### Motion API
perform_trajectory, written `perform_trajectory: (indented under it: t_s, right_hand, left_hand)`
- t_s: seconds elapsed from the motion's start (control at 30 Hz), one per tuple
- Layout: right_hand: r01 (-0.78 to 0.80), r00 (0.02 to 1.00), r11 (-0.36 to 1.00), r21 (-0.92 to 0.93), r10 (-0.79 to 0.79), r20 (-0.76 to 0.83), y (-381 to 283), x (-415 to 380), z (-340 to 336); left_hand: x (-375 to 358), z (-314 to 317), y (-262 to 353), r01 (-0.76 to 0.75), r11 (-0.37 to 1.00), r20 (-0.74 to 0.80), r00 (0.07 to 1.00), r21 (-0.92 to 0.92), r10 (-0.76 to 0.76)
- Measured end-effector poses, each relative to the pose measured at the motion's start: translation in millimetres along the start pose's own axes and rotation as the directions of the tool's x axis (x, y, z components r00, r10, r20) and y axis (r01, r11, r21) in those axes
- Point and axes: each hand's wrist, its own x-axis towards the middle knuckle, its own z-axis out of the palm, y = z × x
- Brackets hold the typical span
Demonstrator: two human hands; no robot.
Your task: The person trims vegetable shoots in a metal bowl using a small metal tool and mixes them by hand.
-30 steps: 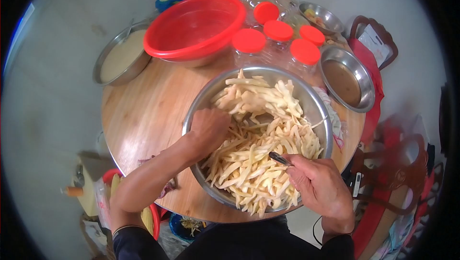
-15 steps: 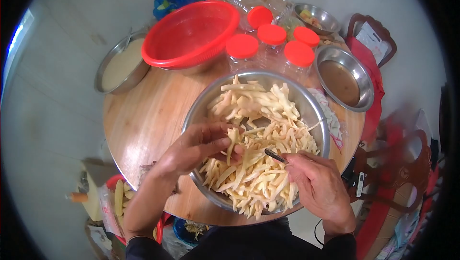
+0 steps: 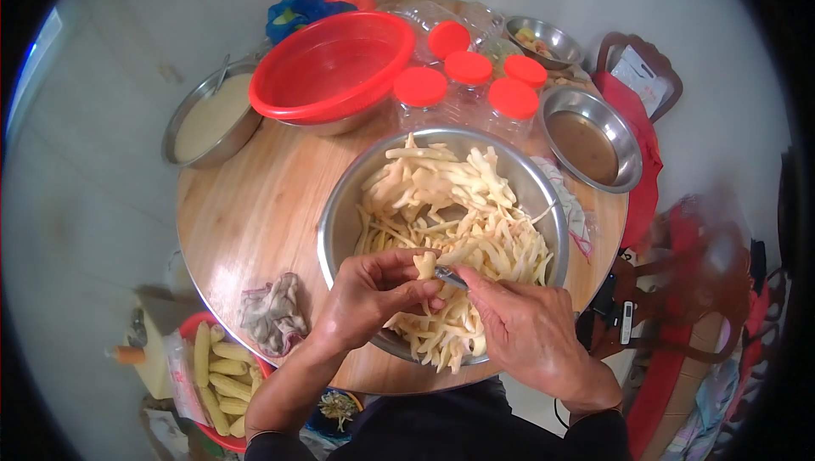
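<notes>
left hand (image 3: 369, 295) holds strip (image 3: 423, 266); right hand (image 3: 518, 329) presses knife (image 3: 450, 277) against it.

Left hand (image 3: 369, 295) up from bowl (image 3: 340, 215), strip (image 3: 423, 266) apparently at knife (image 3: 450, 278).

1. A large round steel bowl (image 3: 340, 232) heaped with pale cut strips (image 3: 450, 206) sat on the near right part of the round wooden worktop (image 3: 246, 206).
2. Behind it stood four clear jars with red lids (image 3: 469, 68).
3. A red plastic basin (image 3: 331, 62) lay at the far left of those jars.
4. A crumpled cloth (image 3: 273, 312) lay on the worktop left of the bowl.
5. A shallow steel dish (image 3: 589, 137) sat at the far right.
</notes>
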Motion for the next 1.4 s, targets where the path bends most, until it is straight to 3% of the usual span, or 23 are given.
perform_trajectory:
  t_s: [0.27, 0.47, 0.53, 0.77, 0.87, 1.07, 1.13, 1.17, 1.27, 1.33, 1.4]
  right_hand:
    - [-0.018, 1.0, 0.997, -0.074, 0.017, -0.016, -7, -4, 7]
    - [-0.056, 0.998, 0.99, -0.13, 0.051, -0.044, -12, -8, 11]
    - [-0.033, 0.999, 0.987, -0.159, 0.039, 0.035, -12, -10, 13]
    - [-0.07, 0.997, 0.991, -0.118, 0.067, -0.033, -15, -13, 20]
    - [-0.077, 0.996, 0.99, -0.12, 0.071, -0.053, -15, -12, 23]
    - [-0.079, 0.996, 0.992, -0.096, 0.075, -0.045, -16, -8, 25]
    - [-0.064, 0.998, 0.991, -0.118, 0.061, -0.033, -15, -7, 24]
    - [-0.064, 0.998, 0.991, -0.118, 0.06, -0.034, -15, -7, 23]
    - [-0.057, 0.998, 0.99, -0.132, 0.052, -0.044, -19, -8, 24]
    - [-0.073, 0.996, 0.986, -0.153, 0.064, -0.068, -21, -8, 26]
    - [-0.091, 0.995, 0.984, -0.153, 0.082, -0.065, -23, -6, 28]
  left_hand:
    - [-6, 9, -4, -0.05, 0.994, -0.049, 0.997, 0.1, 0.055]
    - [-5, 15, -15, -0.174, 0.973, -0.126, 0.973, 0.152, 0.194]
    - [-4, 18, -16, -0.227, 0.954, -0.144, 0.956, 0.198, 0.257]
    - [-2, 22, -19, -0.23, 0.947, -0.167, 0.948, 0.225, 0.27]
    - [-3, 25, -19, -0.224, 0.902, -0.16, 0.941, 0.37, 0.3]
    - [-4, 28, -21, -0.227, 0.923, -0.235, 0.923, 0.31, 0.306]
    - [-3, 21, -21, -0.171, 0.984, -0.213, 0.961, 0.04, 0.176]
    - [-3, 22, -22, -0.172, 0.984, -0.213, 0.961, 0.04, 0.176]
    - [-5, 27, -26, -0.223, 0.969, -0.242, 0.94, 0.102, 0.242]
    - [-7, 35, -26, -0.248, 0.919, -0.33, 0.878, 0.307, 0.347]
    - [-6, 38, -26, -0.225, 0.929, -0.338, 0.885, 0.293, 0.321]
